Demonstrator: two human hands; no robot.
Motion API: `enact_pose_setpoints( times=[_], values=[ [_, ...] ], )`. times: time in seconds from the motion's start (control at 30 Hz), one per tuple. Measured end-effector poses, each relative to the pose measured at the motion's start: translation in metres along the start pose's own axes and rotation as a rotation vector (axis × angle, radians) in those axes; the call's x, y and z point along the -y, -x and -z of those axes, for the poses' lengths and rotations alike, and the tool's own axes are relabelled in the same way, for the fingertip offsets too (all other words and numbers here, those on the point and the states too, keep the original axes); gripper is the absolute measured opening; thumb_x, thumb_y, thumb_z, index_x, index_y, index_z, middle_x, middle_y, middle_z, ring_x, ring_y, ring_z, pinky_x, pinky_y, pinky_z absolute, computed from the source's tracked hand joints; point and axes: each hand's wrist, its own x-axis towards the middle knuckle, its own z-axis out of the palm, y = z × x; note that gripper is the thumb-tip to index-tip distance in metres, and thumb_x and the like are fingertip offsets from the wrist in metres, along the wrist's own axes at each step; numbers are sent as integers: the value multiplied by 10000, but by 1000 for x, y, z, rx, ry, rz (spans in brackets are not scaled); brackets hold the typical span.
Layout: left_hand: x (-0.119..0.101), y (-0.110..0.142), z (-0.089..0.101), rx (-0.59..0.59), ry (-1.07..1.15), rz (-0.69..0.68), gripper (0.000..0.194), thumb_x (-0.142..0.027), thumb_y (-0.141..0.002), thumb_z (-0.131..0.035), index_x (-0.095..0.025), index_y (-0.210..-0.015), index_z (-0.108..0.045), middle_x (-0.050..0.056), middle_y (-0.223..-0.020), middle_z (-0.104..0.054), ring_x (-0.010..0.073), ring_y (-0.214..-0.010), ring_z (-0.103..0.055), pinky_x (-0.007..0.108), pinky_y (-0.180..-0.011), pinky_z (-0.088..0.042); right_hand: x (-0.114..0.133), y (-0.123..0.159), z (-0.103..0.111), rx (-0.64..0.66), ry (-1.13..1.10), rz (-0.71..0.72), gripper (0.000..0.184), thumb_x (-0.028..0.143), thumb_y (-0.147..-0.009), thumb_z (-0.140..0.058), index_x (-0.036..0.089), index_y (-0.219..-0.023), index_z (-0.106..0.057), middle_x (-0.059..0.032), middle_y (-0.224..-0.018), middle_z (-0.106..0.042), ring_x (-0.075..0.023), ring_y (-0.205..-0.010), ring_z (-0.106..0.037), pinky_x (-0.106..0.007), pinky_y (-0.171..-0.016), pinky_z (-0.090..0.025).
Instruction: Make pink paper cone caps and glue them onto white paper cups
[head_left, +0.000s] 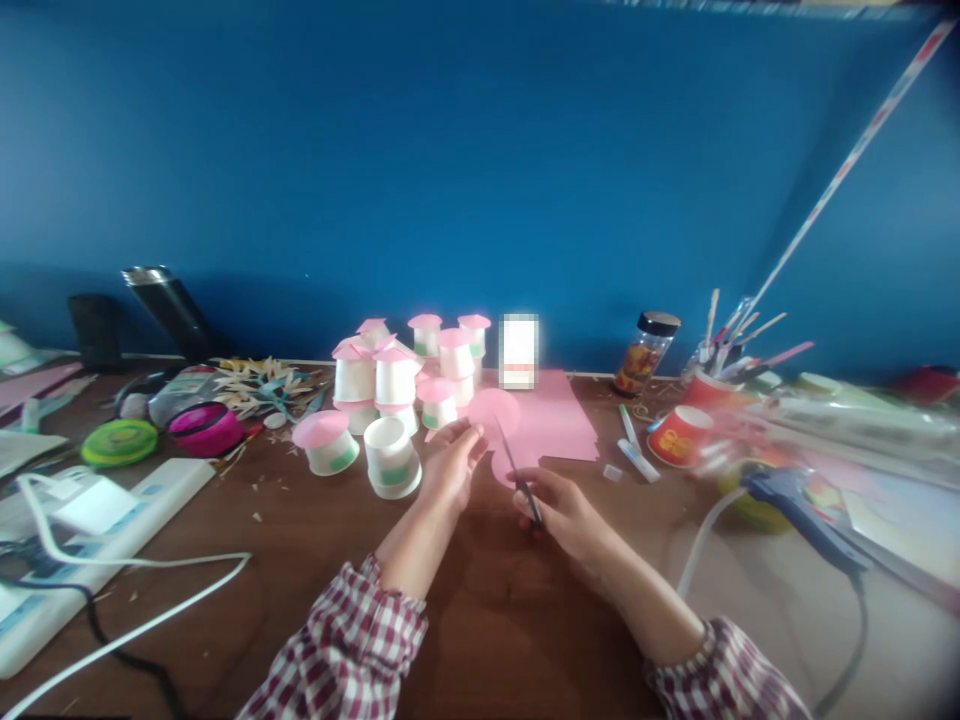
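Observation:
My left hand (454,460) pinches the edge of a pink paper circle (495,405) and holds it up off the table. In my right hand (559,505) is a pair of scissors (520,480), its blades pointing up and away from me, right by the circle. Another rounded piece of pink paper (510,467) shows below the circle. Beyond my hands lie pink paper sheets (566,425). Left of my left hand stand white paper cups (391,455), and several more carry pink paper tops (322,428).
A white power strip (172,490) with cables lies at the left. A glue gun (810,515) with its cord is at the right, near an orange paper cup (681,435). A dark-lidded jar (646,352) stands at the back, before the blue wall (450,150).

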Motion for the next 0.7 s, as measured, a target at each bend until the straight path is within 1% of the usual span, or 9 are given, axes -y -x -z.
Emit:
enact_pose_setpoints(
  times=[0.2, 0.37, 0.53, 0.7],
  values=[
    [2, 2, 0, 54, -17, 9, 213, -140, -573, -744, -125, -733, -604, 4, -700, -625, 74, -662, -594, 201, -673, -467, 1, 0, -1, -7, -42, -5, 449, 434, -725, -667, 148, -1061, -578, 16, -676, -547, -99, -570, -510, -218, -503, -369],
    [4, 3, 0, 73, -18, -9, 198, -150, -569, -743, -125, -701, -597, -3, -680, -619, 74, -638, -595, 206, -658, -469, 1, 0, 0, -14, -25, -6, 446, 443, -738, -648, 147, -1064, -575, 22, -663, -535, -99, -563, -510, -216, -494, -370],
    [6, 3, 0, 85, -23, -16, 177, -148, -581, -739, -125, -686, -599, -5, -662, -615, 75, -627, -598, 206, -651, -475, -2, -1, 0, -29, -6, -14, 474, 449, -719, -659, 143, -1072, -581, 22, -629, -543, -100, -536, -506, -219, -479, -373],
    [7, 2, 2, 91, -22, -28, 170, -146, -585, -738, -126, -693, -609, -1, -673, -616, 74, -626, -593, 204, -638, -477, -3, -2, 1, -36, -5, -30, 474, 444, -719, -656, 145, -1079, -579, 11, -664, -558, -106, -552, -521, -217, -472, -374]
  ],
)
